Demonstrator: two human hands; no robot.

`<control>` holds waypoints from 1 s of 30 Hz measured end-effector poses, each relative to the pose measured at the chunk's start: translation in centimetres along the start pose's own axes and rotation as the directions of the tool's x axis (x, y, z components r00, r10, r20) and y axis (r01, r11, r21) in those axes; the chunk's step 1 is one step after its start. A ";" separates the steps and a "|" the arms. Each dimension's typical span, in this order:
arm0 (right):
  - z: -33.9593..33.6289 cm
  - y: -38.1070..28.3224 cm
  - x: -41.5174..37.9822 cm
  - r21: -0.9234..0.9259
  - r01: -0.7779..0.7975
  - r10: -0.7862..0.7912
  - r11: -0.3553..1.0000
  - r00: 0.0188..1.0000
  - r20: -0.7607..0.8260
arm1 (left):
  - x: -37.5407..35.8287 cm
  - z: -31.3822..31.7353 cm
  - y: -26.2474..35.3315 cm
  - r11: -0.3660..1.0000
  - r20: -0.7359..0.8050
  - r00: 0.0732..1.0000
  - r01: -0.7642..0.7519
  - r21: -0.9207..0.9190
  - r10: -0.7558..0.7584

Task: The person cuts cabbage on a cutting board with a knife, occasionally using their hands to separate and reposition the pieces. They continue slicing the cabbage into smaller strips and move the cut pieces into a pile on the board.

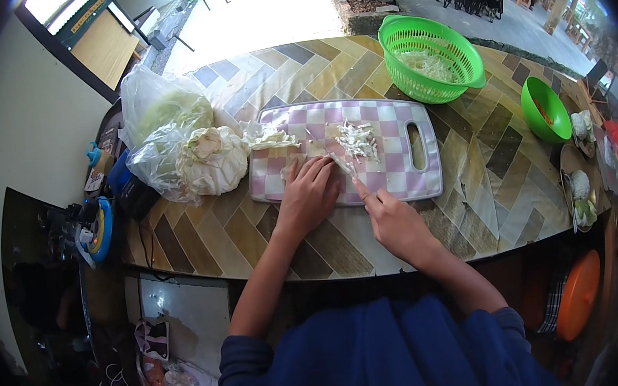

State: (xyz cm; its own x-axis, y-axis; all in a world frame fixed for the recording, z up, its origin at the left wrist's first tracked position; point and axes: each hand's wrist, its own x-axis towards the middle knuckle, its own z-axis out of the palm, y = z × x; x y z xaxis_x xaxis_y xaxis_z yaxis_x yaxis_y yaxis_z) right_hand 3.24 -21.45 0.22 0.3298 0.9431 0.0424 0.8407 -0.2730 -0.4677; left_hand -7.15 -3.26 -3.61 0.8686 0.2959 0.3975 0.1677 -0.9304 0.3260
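Note:
My right hand (392, 219) grips a knife (342, 164), its blade angled up and left over the checkered pink-and-white cutting board (392, 180). My left hand (310, 193) is closed over a pale cabbage piece (293, 174) on the board, fingertips close to the blade; most of that piece is hidden under the fingers. Just beyond the blade lies a small heap of shredded cabbage (357, 142). A loose cabbage leaf (269, 135) rests across the board's left edge. Left of the board sits a cut cabbage head (212, 162), touching a clear plastic bag.
The plastic bag (158, 107) holds more pale green cabbage. A green colander (432, 57) with shreds stands at the back right, and a green bowl (546, 110) with orange bits is farther right. Vegetables (581, 198) lie along the right edge. A blue round object (99, 230) sits left.

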 end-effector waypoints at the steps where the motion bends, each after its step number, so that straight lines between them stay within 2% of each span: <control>1: 0.4 0.0 0.2 -0.029 -0.004 0.004 1.000 1.000 -0.001 | 0.0 0.1 0.0 1.000 -0.011 1.000 -0.001 -0.002 0.001; 5: 1.6 -0.6 1.8 -0.089 -0.017 0.017 0.996 1.000 -0.002 | -0.1 0.5 -0.2 1.000 -0.015 1.000 -0.002 0.023 0.002; 9: 2.2 0.2 3.1 -0.028 -0.014 0.013 1.000 0.999 -0.047 | -0.1 0.4 -0.3 0.997 0.005 1.000 0.013 -0.076 -0.013; 12: 1.2 1.6 3.5 0.257 0.072 -0.037 0.964 0.990 -0.138 | -0.3 0.5 -0.3 0.995 -0.001 1.000 0.022 -0.101 -0.022; 16: -0.7 0.9 2.7 0.371 0.007 0.029 0.929 0.995 -0.093 | -0.4 0.5 -0.2 0.998 -0.010 1.000 0.005 -0.064 -0.006; 18: -1.4 0.3 2.1 0.372 -0.055 0.069 0.927 0.997 -0.023 | -0.4 0.6 -0.3 0.998 -0.014 1.000 -0.003 -0.061 0.002; 21: -0.1 0.5 0.9 0.306 0.028 0.000 0.952 0.996 -0.091 | -0.4 0.6 -0.3 0.997 -0.025 1.000 -0.005 -0.071 0.003; 24: 0.0 -0.4 0.0 0.132 -0.036 0.042 0.991 0.998 -0.045 | -0.3 0.5 -0.2 0.997 -0.030 1.000 -0.002 -0.076 0.000; 30: 0.2 -0.4 0.0 0.028 -0.056 0.057 0.998 0.998 -0.012 | -0.2 0.4 -0.2 0.997 -0.027 1.000 -0.004 -0.076 0.002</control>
State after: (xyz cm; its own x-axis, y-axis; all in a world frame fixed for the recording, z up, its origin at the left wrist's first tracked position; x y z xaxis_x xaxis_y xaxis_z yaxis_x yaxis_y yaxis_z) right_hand 2.83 -21.32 0.23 0.3822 0.9237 0.0267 0.8084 -0.3202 -0.4938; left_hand -7.20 -3.20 -4.12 0.8562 0.2999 0.4207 0.1283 -0.9122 0.3891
